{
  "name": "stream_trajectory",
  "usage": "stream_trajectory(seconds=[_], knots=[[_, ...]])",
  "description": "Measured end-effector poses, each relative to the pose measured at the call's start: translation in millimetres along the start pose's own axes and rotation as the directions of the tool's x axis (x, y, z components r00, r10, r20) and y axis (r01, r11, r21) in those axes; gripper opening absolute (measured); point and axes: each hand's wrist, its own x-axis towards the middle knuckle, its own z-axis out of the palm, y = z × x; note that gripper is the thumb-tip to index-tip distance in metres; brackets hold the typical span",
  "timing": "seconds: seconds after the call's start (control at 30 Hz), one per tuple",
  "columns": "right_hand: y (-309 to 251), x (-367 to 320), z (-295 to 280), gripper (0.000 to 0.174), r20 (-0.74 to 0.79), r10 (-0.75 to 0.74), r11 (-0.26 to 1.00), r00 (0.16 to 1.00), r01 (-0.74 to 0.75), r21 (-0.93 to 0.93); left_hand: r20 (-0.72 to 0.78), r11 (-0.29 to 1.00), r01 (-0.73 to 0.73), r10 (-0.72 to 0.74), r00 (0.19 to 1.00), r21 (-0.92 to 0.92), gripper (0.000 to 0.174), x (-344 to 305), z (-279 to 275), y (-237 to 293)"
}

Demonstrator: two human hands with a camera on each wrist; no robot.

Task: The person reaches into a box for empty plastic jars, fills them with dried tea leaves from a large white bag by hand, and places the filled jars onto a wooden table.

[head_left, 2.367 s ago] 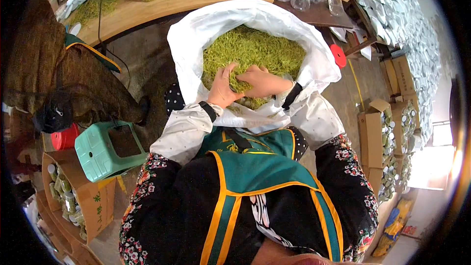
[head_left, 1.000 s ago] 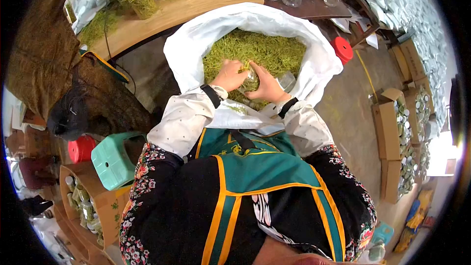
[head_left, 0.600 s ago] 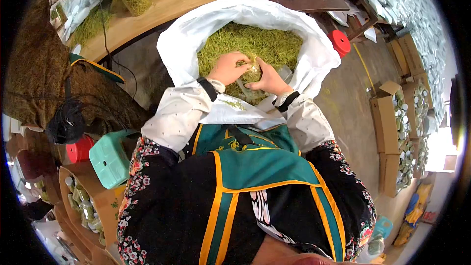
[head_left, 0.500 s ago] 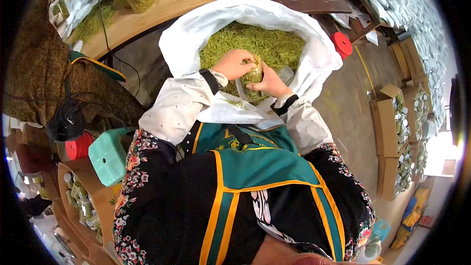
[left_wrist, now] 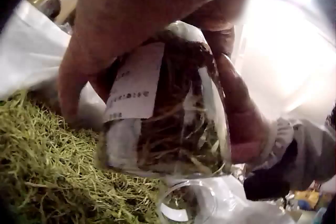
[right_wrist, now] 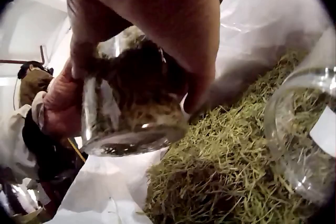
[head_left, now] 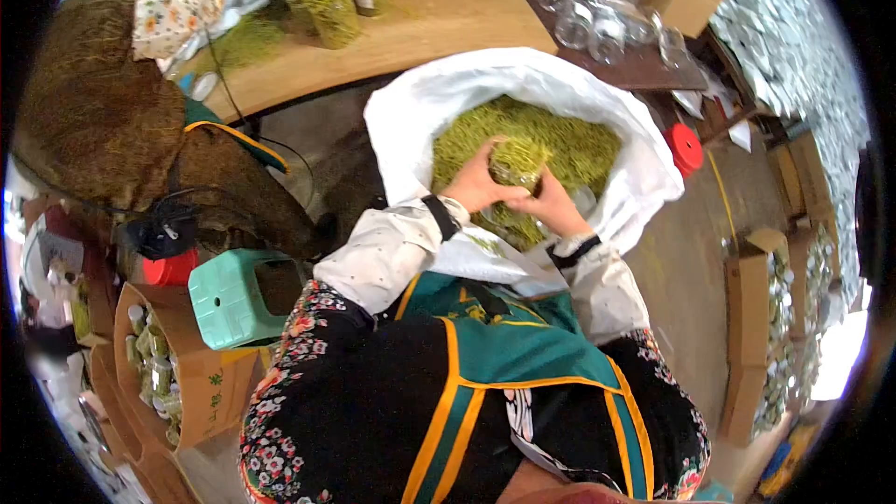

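In the head view, my left hand [head_left: 478, 183] and right hand [head_left: 557, 207] grip a clear jar [head_left: 516, 171] between them, one from each side. Thin dried yellow-green strands fill it and stick up out of its mouth. The left wrist view shows a white printed label [left_wrist: 137, 82] on the jar's side, with fingers wrapped round its upper part. The jar is over an open white sack [head_left: 397, 135] of loose dried strands [head_left: 579, 135]. A second clear jar [right_wrist: 310, 129] lies on the strands in the right wrist view.
Behind the sack, a wooden table [head_left: 467, 33] bears strand-filled jars [head_left: 322, 14]. Clear jars [head_left: 607, 37] crowd a dark tabletop. A green stool [head_left: 229, 299] and a cardboard box [head_left: 210, 392] of filled jars stand left, near another person [head_left: 112, 112]. A red stool [head_left: 684, 149] is right.
The hands come out of the strands with the jar, now heaped at its mouth. The left hand moves from pinching at the mouth to gripping the side. The head view shifts.
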Motion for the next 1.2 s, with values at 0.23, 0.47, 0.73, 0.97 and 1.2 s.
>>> stream_trajectory(seconds=[0.23,0.47,0.73,0.97,1.2], knots=[[-16.6,-37.2,-72.8,0.092,0.25,-0.013,0.438,0.968,0.23,-0.869,-0.303,0.985,-0.135,0.161,0.939,0.106,0.104,22.3,-113.2,94.4],[49.0,-42.6,-98.8,0.084,0.169,0.058,0.242,0.984,0.15,-0.959,-0.611,0.874,0.16,0.18,0.771,0.459,0.116,97.1,-249.0,91.5],[48.8,-40.0,-104.9,0.084,0.092,-0.04,0.242,0.995,0.099,-0.965,-0.646,0.648,0.267,0.46,0.609,0.713,0.122,131.3,-237.5,45.8],[25.3,-25.0,-79.8,0.079,-0.246,0.158,0.938,0.956,-0.224,-0.265,0.076,0.861,-0.129,0.105,0.992,0.492,0.116,29.7,-71.4,23.0],[32.8,-6.6,-13.4,0.1,0.17,0.179,0.984,0.969,-0.173,-0.047,0.037,0.993,0.11,-0.108,0.993,-0.04,0.111,-15.9,15.3,-23.9]])
